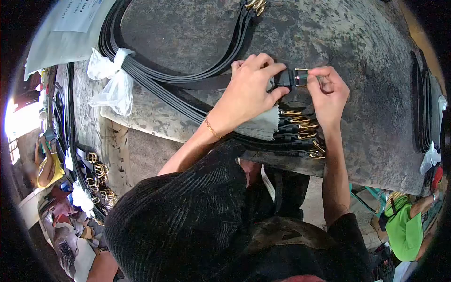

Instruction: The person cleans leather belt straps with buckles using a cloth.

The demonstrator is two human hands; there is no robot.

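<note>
My left hand (253, 89) rests over the end of a black belt strap, its thumb and fingers bent around the strap just left of a gold-edged buckle (299, 77). At the buckle's right side, my right hand (329, 91) pinches with thumb and index finger; what lies between the fingertips is too small to name. Below the hands, several gold buckles (303, 126) on black belts stick out past a grey cloth (260, 123). The bundle of black belts (159, 80) curves left, tied with white plastic (123, 77).
More belts hang at the right edge (423, 103) and at the left (70, 108), with gold buckles (101, 181) below. A plastic sheet (56, 42) lies at the upper left. One person in green (405, 228) is at lower right, another in yellow (52, 170) at left.
</note>
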